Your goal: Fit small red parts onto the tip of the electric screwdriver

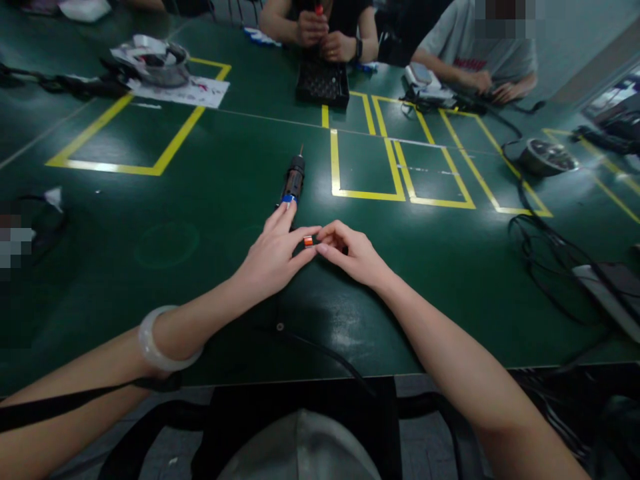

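Note:
My left hand [273, 257] and my right hand [350, 253] meet over the green table [210, 200], both pinching a small orange cylindrical part [309, 241] between their fingertips. The left thumb and forefinger hold its left end, and the right hand's curled fingers hold its right end. Just beyond the left fingertips lies a black electric screwdriver [293, 180] with a blue band, its bit pointing away from me. Its cable [320, 350] runs back under my hands to the table's near edge. A pale bangle [155, 350] circles my left wrist.
Yellow tape rectangles [367, 193] mark the table. Across it, one person's hands [325, 40] work above a black tray [323, 83]; another person's hands [493, 87] rest at the far right. A round metal part [547, 157] and black cables [550, 260] lie right; papers and parts [160, 67] far left.

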A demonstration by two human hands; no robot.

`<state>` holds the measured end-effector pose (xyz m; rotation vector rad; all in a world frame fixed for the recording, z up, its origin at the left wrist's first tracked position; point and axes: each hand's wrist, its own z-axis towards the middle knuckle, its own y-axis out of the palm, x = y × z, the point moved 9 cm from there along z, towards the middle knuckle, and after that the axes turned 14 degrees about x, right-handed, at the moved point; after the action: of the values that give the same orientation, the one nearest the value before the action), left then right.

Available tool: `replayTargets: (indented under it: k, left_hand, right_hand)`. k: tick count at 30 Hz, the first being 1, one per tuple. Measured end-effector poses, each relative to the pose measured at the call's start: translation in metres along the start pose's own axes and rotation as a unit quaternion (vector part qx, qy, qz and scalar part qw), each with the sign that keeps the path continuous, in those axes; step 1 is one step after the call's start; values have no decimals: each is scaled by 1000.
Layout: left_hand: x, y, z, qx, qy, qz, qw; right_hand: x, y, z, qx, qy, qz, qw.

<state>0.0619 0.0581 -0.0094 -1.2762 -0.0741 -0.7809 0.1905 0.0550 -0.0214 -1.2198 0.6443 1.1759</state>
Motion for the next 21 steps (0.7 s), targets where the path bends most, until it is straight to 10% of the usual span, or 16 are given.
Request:
replayTargets:
  k: [21]
  left_hand:
    - [-12, -12, 3, 9, -5, -123, 992]
  right_hand:
    - [9, -6, 3, 65, 40, 36, 996]
